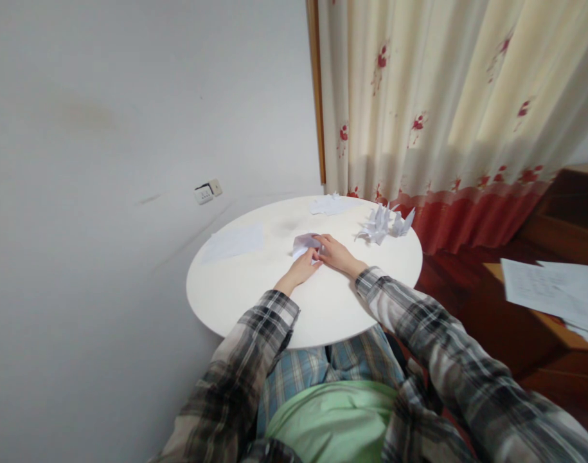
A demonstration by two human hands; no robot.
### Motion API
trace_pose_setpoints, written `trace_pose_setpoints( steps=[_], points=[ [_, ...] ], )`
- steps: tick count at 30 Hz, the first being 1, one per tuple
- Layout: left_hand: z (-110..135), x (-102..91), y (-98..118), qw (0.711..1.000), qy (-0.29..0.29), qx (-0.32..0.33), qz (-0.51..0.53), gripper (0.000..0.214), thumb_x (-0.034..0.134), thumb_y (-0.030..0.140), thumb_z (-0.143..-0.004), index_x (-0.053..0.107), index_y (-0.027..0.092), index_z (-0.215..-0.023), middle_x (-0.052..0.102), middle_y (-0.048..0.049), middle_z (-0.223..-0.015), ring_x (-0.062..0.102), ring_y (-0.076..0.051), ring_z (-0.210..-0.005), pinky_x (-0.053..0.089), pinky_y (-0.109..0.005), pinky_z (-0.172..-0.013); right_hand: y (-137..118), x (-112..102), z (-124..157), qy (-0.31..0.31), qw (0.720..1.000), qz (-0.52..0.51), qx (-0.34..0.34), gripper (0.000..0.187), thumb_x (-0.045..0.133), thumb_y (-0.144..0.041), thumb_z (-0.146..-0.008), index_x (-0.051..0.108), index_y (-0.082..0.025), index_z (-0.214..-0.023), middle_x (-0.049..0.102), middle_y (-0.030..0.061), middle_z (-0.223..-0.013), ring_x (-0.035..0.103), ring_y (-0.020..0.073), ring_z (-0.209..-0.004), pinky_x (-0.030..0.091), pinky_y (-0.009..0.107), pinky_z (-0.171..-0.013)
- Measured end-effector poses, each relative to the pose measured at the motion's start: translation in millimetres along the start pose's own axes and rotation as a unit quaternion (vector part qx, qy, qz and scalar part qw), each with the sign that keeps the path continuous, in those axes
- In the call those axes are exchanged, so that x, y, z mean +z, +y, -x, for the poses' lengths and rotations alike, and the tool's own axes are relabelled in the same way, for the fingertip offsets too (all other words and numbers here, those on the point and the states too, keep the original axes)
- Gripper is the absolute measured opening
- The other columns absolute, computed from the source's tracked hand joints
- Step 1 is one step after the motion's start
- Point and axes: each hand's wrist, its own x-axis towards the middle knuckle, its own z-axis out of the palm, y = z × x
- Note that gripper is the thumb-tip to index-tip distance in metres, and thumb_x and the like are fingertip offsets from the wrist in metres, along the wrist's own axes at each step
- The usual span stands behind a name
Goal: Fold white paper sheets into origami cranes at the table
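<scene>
A partly folded sheet of white paper [303, 243] stands up off the middle of the round white table [255, 289]. My left hand [304, 267] is closed on its near edge, with the fingertips at the fold. From the right, my right hand [336, 253] grips the same paper, its fingers bent over the upper edge. The fingertips of both hands nearly meet, and part of the paper is hidden behind them. To the right of my right hand sits a cluster of folded white paper pieces [379, 224] with pointed tips.
Flat white sheets [236, 243] lie at the table's left, and more paper [329, 204] lies at its far edge. A wall with a socket [204, 194] borders the left side. A curtain [448, 128] hangs behind. Printed papers [554, 289] rest on wooden furniture at right.
</scene>
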Motion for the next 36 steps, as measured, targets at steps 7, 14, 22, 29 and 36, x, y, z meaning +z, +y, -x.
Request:
trace_pose_setpoints(
  steps=[7, 14, 22, 29, 36],
  points=[
    [-0.7, -0.3, -0.6, 0.999, 0.024, -0.014, -0.033, 0.014, 0.051, 0.029, -0.076, 0.043, 0.019, -0.081, 0.055, -0.0015, -0.083, 0.051, -0.015, -0.074, 0.04, -0.029, -0.072, -6.8, -4.8, 0.2, 0.001, 1.0, 0.005, 0.002, 0.079, 0.056, -0.02, -0.074, 0.012, -0.02, -0.139, 0.045, 0.0114, -0.121, 0.05, 0.0192, -0.102, 0.041, 0.031, -0.086],
    [-2.0, 0.9, -4.1, 0.999, 0.033, 0.009, -0.011, 0.015, 0.052, 0.029, -0.075, 0.041, 0.019, -0.078, 0.058, -0.0041, -0.091, 0.054, -0.017, -0.084, 0.04, -0.031, -0.078, -3.1, -0.4, -0.9, -0.001, 0.997, 0.003, 0.074, 0.09, 0.061, -0.025, -0.071, 0.003, -0.013, -0.139, 0.045, 0.0164, -0.124, 0.053, 0.0197, -0.1, 0.041, 0.032, -0.084],
    [-3.1, 1.5, -4.3, 0.999, 0.033, 0.002, 0.008, 0.01, 0.049, 0.027, -0.077, 0.042, 0.019, -0.078, 0.058, -0.0038, -0.09, 0.055, -0.017, -0.089, 0.041, -0.032, -0.082, 2.9, 2.2, -4.8, -0.041, 0.987, 0.051, 0.149, 0.071, 0.062, -0.041, -0.071, 0.033, -0.013, -0.13, 0.055, 0.0159, -0.114, 0.052, 0.0225, -0.103, 0.038, 0.032, -0.085],
    [-6.7, 3.3, -13.6, 0.999, 0.016, 0.017, 0.028, 0.01, 0.05, 0.025, -0.076, 0.046, 0.019, -0.084, 0.058, -0.0045, -0.098, 0.053, -0.017, -0.097, 0.038, -0.033, -0.089, 6.1, 1.8, -3.8, -0.038, 0.981, 0.093, 0.169, 0.074, 0.06, -0.047, -0.07, 0.034, -0.009, -0.129, 0.054, 0.0179, -0.116, 0.05, 0.0246, -0.106, 0.038, 0.033, -0.086],
    [-3.5, -0.8, -8.3, 0.997, 0.012, 0.024, 0.076, 0.018, 0.057, 0.028, -0.071, 0.046, 0.018, -0.081, 0.057, -0.007, -0.105, 0.051, -0.018, -0.101, 0.038, -0.032, -0.089, 5.1, 1.6, -3.1, -0.032, 0.981, 0.09, 0.168, 0.074, 0.061, -0.049, -0.069, 0.036, -0.011, -0.128, 0.055, 0.0172, -0.114, 0.052, 0.0242, -0.103, 0.038, 0.033, -0.084]
  ],
)
